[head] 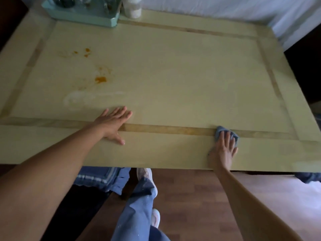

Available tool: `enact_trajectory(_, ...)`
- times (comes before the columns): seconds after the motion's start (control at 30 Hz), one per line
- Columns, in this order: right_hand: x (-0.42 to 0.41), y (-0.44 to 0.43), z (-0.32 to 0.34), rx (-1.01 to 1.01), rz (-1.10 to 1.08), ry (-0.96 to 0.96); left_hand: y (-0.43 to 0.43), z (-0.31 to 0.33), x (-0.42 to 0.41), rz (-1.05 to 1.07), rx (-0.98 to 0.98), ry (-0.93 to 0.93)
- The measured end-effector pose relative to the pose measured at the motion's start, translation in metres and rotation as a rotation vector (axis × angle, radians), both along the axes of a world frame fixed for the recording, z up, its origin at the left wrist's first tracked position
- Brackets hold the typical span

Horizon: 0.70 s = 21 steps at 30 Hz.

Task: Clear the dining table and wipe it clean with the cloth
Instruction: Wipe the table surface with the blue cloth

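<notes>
Cloth (220, 132) bunches under my flat, unclenched right hand (224, 150), near right; left hand (112, 124) rests released on desk (173, 75). I reckon a bunched wipe smears the orange stains (100, 79) at left.

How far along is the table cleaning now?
Mostly cleared: only a teal tray and a white jar stand at the far edge. In hand: the right hand presses the blue cloth down; the left hand rests flat. Left: orange stains and a whitish smear.

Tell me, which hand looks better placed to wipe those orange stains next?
Right, probably. The right hand presses the blue cloth; the left hand lies flat and bare on the table, though nearer the orange stains.
</notes>
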State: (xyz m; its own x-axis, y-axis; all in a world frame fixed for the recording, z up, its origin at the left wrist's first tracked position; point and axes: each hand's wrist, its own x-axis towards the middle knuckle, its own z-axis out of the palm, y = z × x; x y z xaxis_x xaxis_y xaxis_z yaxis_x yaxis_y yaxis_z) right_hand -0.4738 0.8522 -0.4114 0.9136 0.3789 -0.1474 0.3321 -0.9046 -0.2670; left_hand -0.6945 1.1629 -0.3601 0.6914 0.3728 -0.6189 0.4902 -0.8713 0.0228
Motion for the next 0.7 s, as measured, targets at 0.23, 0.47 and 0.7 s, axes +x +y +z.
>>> enact_trajectory(0.23,-0.144,0.081,-0.001,0.104,0.444,0.02,0.002,-0.008,0.002,-0.004,0.016,0.001)
enact_trajectory(0.47,-0.106,0.048,-0.009,0.085,0.786,0.01,0.001,-0.008,0.003,0.007,0.011,-0.006)
enact_trajectory(0.7,-0.04,-0.005,-0.005,0.012,0.192,-0.031,0.005,-0.011,0.0,0.012,-0.012,-0.032)
